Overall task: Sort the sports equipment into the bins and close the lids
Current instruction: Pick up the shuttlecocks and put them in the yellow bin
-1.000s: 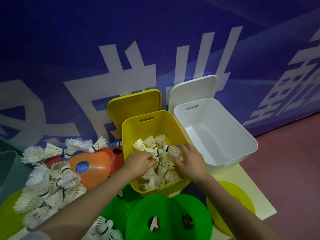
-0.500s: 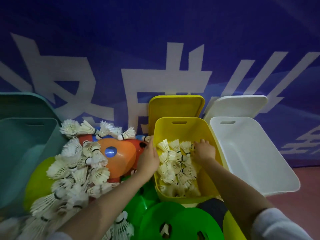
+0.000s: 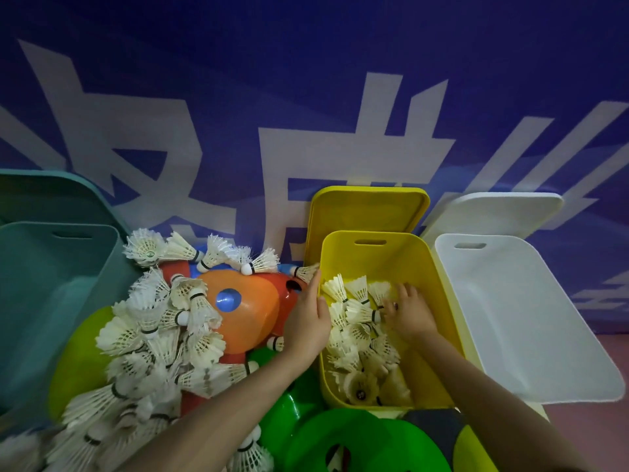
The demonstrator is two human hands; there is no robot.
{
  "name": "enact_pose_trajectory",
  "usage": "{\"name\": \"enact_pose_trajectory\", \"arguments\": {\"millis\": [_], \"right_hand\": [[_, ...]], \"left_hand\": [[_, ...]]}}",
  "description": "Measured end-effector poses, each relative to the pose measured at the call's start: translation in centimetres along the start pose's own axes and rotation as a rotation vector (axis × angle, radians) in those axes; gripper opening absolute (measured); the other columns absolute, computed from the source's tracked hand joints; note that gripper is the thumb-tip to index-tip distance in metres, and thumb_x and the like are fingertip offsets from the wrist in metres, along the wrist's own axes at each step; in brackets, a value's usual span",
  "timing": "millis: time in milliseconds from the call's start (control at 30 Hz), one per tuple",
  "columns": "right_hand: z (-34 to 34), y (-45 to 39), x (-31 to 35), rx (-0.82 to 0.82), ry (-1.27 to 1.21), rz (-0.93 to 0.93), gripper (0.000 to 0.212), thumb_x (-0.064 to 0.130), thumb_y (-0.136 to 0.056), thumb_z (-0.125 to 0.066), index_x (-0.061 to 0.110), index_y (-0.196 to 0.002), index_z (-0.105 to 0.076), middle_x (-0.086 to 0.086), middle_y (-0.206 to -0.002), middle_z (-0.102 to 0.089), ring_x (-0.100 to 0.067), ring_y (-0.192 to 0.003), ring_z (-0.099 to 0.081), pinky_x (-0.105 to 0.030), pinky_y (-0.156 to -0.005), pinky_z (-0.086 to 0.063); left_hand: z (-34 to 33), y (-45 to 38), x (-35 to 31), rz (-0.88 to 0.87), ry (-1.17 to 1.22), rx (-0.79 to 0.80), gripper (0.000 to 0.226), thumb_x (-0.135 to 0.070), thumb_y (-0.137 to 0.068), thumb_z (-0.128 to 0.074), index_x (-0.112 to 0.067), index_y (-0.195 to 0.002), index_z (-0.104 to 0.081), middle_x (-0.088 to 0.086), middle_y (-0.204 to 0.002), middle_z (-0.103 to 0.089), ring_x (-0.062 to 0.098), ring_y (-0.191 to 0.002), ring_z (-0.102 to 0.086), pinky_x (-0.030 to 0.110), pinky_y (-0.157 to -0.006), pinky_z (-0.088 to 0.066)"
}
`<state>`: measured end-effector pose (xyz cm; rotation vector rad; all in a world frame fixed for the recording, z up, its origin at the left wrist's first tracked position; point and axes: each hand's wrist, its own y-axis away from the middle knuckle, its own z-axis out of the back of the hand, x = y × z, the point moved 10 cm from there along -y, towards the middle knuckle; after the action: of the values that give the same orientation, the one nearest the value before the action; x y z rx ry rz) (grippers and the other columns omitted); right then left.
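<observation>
A yellow bin point(image 3: 430, 301) stands in the middle with its lid point(image 3: 367, 212) up, and several white shuttlecocks point(image 3: 357, 338) lie inside it. My left hand point(image 3: 308, 321) rests flat against the bin's left rim with straight fingers. My right hand point(image 3: 410, 310) is inside the bin, its fingers spread over the shuttlecocks. A big pile of shuttlecocks point(image 3: 149, 338) lies to the left over orange point(image 3: 245, 311) and red disc cones.
A teal bin point(image 3: 51, 284) stands open at the left and a white bin point(image 3: 531, 321) with nothing in it at the right, both lids raised. Green disc cones point(image 3: 340, 444) lie in front. A blue banner wall point(image 3: 306, 97) closes the back.
The camera has turned left and brought the teal bin into view. My left hand has left the shuttlecocks for the bin's left rim. My right hand has moved deeper into the bin.
</observation>
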<state>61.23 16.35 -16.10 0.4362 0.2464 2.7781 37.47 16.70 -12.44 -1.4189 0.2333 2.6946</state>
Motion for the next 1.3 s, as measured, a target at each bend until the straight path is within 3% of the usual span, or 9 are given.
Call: {"name": "enact_pose_trajectory", "arguments": {"millis": [167,300,500,600,667,833,1033,1167,1300], "right_hand": [[4.1,4.8,2.3,-0.085,-0.143,0.129,0.049,0.036,-0.099,-0.044,0.017,-0.144,-0.039,-0.009,-0.144,-0.044,-0.026,-0.131,-0.040,-0.037,-0.104,-0.037],[7.2,9.9,7.3,-0.112,-0.338,0.333,0.035,0.032,-0.098,-0.048,0.021,-0.130,-0.055,0.000,-0.126,-0.060,-0.016,-0.111,-0.058,-0.032,-0.091,-0.047],[6.2,15.8,16.8,-0.024,-0.516,0.530,0.026,0.026,-0.097,-0.053,0.022,-0.120,-0.063,0.009,-0.117,-0.063,-0.004,-0.102,-0.057,-0.007,-0.077,-0.041],[2.8,17.9,21.0,0.083,-0.500,0.612,0.027,0.026,-0.095,-0.055,0.020,-0.120,-0.063,0.005,-0.113,-0.064,-0.004,-0.097,-0.057,-0.008,-0.078,-0.041],[-0.2,19.3,22.7,0.148,-0.430,0.634,0.031,0.030,-0.094,-0.053,0.021,-0.122,-0.062,0.002,-0.114,-0.064,-0.007,-0.097,-0.058,-0.020,-0.082,-0.046],[-7.5,22.1,22.9,0.278,-0.186,0.555,0.043,0.036,-0.094,-0.052,0.022,-0.135,-0.049,-0.001,-0.129,-0.055,-0.015,-0.114,-0.053,-0.028,-0.091,-0.042],[-13.2,22.4,19.9,0.338,-0.133,0.315,0.057,0.048,-0.093,-0.051,0.017,-0.141,-0.045,-0.002,-0.141,-0.049,-0.019,-0.129,-0.046,-0.030,-0.103,-0.038],[-14.3,22.6,20.2,0.299,-0.136,0.244,0.034,0.049,-0.085,-0.059,0.020,-0.103,-0.062,-0.004,-0.106,-0.061,-0.021,-0.100,-0.056,-0.032,-0.075,-0.043],[-14.8,22.8,20.4,0.248,-0.117,0.207,0.025,0.046,-0.080,-0.063,0.023,-0.082,-0.052,0.000,-0.088,-0.051,-0.020,-0.086,-0.050,-0.030,-0.064,-0.032]], "left_hand": [[0.4,-0.1,-0.7,-0.068,-0.029,0.076,0.053,-0.034,-0.102,-0.035,-0.040,-0.150,-0.014,0.005,-0.143,-0.045,0.017,-0.085,-0.063,0.032,-0.060,-0.052],[3.4,2.3,-1.3,-0.156,-0.172,0.094,0.049,-0.032,-0.100,-0.043,-0.031,-0.147,-0.030,-0.001,-0.136,-0.045,0.012,-0.087,-0.062,0.026,-0.067,-0.056],[12.5,7.0,2.6,-0.164,-0.247,-0.003,0.035,-0.021,-0.097,-0.047,-0.026,-0.131,-0.052,-0.003,-0.127,-0.051,0.007,-0.096,-0.058,0.031,-0.079,-0.053],[16.7,9.5,5.3,-0.136,-0.230,-0.022,0.028,-0.018,-0.096,-0.048,-0.026,-0.121,-0.060,-0.006,-0.119,-0.056,0.003,-0.097,-0.057,0.028,-0.083,-0.050],[18.4,11.5,6.8,-0.157,-0.255,0.005,0.026,-0.021,-0.097,-0.047,-0.027,-0.117,-0.062,-0.010,-0.114,-0.057,0.002,-0.100,-0.056,0.025,-0.086,-0.048],[20.1,16.6,10.2,-0.182,-0.330,0.115,0.052,-0.058,-0.086,-0.032,-0.031,-0.121,-0.060,-0.017,-0.115,-0.053,0.003,-0.105,-0.053,0.020,-0.086,-0.043],[19.4,18.9,13.6,-0.187,-0.521,0.262,0.069,-0.072,-0.077,-0.029,-0.038,-0.135,-0.047,-0.012,-0.138,-0.039,0.005,-0.130,-0.032,0.023,-0.103,-0.032],[19.5,18.2,13.2,-0.198,-0.650,0.227,0.075,-0.076,-0.074,-0.025,-0.038,-0.136,-0.046,-0.010,-0.141,-0.039,0.011,-0.132,-0.035,0.030,-0.102,-0.036],[18.2,18.0,12.4,-0.291,-0.824,0.265,0.083,-0.077,-0.072,-0.017,-0.033,-0.136,-0.047,-0.006,-0.141,-0.043,0.017,-0.131,-0.040,0.035,-0.105,-0.030]]}}
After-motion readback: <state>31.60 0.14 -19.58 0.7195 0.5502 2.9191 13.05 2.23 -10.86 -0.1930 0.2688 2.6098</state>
